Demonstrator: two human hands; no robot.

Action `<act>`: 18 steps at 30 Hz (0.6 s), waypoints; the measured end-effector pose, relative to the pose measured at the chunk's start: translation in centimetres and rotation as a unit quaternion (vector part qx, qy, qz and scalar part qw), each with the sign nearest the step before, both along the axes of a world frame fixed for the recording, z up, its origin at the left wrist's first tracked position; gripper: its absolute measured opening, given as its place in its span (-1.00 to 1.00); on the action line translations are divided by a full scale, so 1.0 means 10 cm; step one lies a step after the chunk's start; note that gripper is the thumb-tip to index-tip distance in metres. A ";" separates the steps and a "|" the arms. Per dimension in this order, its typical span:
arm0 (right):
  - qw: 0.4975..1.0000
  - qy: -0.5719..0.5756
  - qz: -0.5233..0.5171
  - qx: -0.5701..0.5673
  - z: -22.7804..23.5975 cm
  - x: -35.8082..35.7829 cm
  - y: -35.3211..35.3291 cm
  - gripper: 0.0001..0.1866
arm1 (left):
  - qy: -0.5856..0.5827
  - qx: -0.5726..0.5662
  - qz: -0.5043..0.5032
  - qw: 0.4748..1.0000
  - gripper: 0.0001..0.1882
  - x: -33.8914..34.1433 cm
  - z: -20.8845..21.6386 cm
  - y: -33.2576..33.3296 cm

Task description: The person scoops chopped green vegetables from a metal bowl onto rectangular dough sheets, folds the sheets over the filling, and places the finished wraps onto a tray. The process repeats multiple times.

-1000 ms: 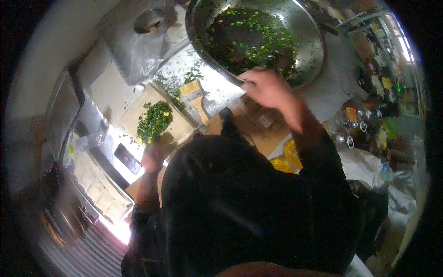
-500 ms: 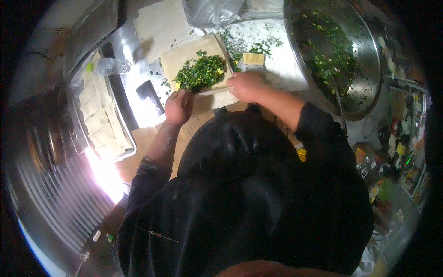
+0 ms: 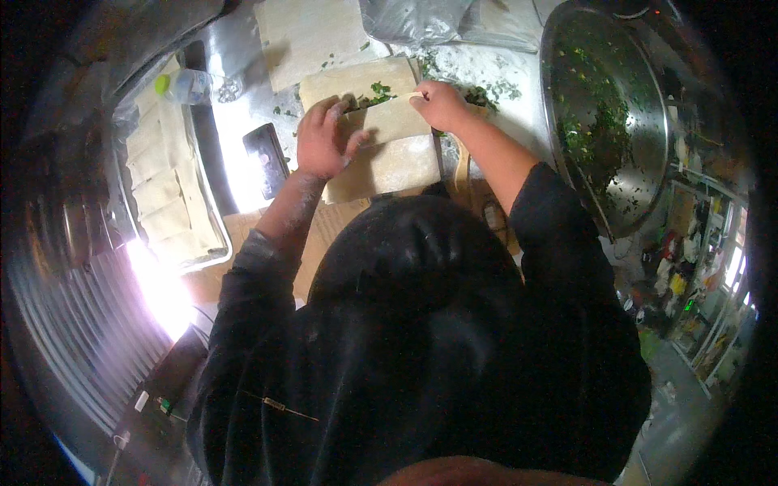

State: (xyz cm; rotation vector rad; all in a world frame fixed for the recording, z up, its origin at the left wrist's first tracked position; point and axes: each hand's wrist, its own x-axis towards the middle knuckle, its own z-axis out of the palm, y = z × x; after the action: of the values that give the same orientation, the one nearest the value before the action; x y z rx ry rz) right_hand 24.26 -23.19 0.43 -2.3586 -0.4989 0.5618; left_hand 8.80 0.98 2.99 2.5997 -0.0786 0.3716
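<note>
A pale dough sheet (image 3: 381,118) lies folded partway over a heap of chopped greens (image 3: 377,93), whose top still shows along the far side. My right hand (image 3: 442,105) pinches the folded edge at its right end, thumb against fingers. At the left end my left hand (image 3: 321,142) rests its fingers on the dough beside the greens, with its thumb stretched out apart over the fold. Flour whitens the lower dough layer (image 3: 397,168) nearest me. The far part of the sheet (image 3: 348,83) lies flat beyond the greens.
To the right stands a large metal bowl (image 3: 548,105) with chopped greens inside. A tray of dough pieces (image 3: 166,198), a capped bottle (image 3: 190,87) and a phone (image 3: 266,160) are at left. Another dough sheet (image 3: 312,36) and a plastic bag (image 3: 421,20) lie farther back.
The near edge of the dough has been lifted away from me and over the greens, covering most of them. Both hands moved farther forward; the left fingers have spread.
</note>
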 end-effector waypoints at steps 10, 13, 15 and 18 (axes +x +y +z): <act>0.969 -0.167 0.173 -0.052 0.40 -0.21 0.22 -0.31 | 0.045 0.033 -0.096 0.994 -0.01 0.10 -0.01 0.00; 0.944 -0.159 0.277 -0.080 0.53 -0.23 0.40 -0.03 | 0.076 0.037 -0.084 0.993 -0.02 0.15 0.06 0.01; 0.927 -0.173 0.313 -0.114 0.58 -0.23 0.49 0.01 | 0.126 0.057 -0.077 0.987 -0.03 0.20 0.12 0.01; 0.916 -0.129 0.347 -0.157 0.63 -0.20 0.59 -0.02 | 0.173 0.082 -0.090 0.977 -0.05 0.27 0.18 0.00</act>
State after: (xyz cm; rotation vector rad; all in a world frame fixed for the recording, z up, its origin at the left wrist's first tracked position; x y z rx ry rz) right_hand 22.22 -17.32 6.73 -2.5362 -1.4998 0.6765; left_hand 11.45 0.97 4.80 2.7500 -0.2289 -0.1619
